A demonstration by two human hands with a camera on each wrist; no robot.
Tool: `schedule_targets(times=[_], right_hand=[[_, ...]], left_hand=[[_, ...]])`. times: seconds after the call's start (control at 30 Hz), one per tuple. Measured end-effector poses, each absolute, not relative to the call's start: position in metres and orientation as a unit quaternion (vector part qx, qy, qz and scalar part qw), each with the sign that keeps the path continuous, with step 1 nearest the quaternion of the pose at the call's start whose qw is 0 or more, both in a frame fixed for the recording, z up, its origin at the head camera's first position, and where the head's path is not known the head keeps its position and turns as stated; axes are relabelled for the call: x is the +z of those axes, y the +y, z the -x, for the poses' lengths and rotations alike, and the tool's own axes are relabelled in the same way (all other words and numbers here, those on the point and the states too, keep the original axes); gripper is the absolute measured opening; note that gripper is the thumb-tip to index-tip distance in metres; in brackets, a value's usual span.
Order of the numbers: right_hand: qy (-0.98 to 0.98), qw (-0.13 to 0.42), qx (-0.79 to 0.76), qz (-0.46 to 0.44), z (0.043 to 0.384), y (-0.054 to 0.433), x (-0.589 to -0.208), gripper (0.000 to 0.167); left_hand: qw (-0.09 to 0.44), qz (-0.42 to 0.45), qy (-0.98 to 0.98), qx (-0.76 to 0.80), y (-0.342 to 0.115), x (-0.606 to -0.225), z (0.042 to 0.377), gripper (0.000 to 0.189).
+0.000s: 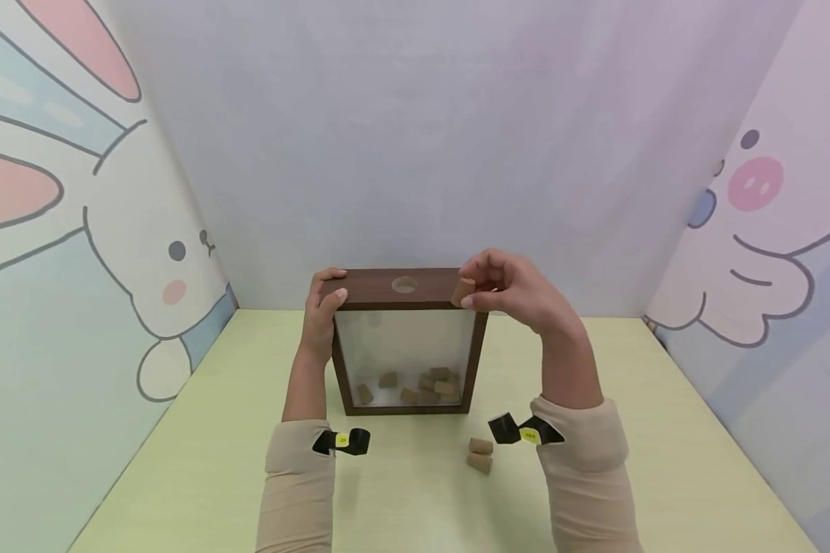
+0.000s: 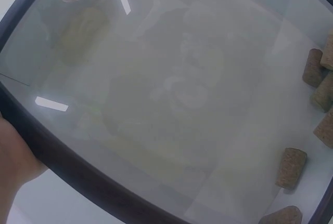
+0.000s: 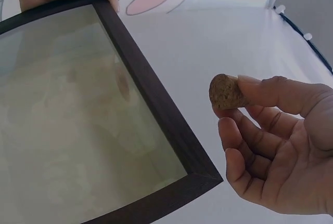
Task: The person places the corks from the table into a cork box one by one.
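A dark wooden frame box (image 1: 373, 293) with a clear front stands upright on the table, a round hole (image 1: 404, 285) in its top. Several corks (image 1: 445, 388) lie along its bottom inside, seen through the pane; some also show at the right of the left wrist view, such as one cork (image 2: 291, 168). My left hand (image 1: 320, 311) grips the box's upper left corner, thumb on top. Between the thumb and fingers of my right hand (image 1: 519, 288) a cork (image 3: 226, 92) is pinched, by the top's right end; the right wrist view shows it off the frame.
Two loose corks (image 1: 480, 455) lie side by side on the pale yellow-green table (image 1: 415, 499), in front of the box's right side. A grey backdrop (image 1: 401, 153) rises behind, and cartoon-printed walls stand left and right.
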State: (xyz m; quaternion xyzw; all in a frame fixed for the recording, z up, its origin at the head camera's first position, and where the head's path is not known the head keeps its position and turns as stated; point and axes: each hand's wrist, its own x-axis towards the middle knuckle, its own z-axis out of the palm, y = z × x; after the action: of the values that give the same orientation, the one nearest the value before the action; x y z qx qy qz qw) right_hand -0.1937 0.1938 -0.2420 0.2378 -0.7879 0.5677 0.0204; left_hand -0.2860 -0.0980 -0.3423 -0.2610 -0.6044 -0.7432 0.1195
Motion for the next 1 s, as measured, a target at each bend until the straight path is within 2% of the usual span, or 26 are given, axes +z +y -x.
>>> schedule_targets(times=[0.37,1.0], right_hand=[[-0.804,0.033,0.544,-0.238,0.212,0.173,-0.226,0.026],[-0.842,-0.078,0.497,-0.195,0.25,0.146,-0.212,0.025]], left_hand=[[0.128,0.26,-0.608,-0.739,-0.098,-0.341,0.284,0.038],[0.118,0.27,-0.596,-0.747,-0.098,-0.34,0.286,0.033]])
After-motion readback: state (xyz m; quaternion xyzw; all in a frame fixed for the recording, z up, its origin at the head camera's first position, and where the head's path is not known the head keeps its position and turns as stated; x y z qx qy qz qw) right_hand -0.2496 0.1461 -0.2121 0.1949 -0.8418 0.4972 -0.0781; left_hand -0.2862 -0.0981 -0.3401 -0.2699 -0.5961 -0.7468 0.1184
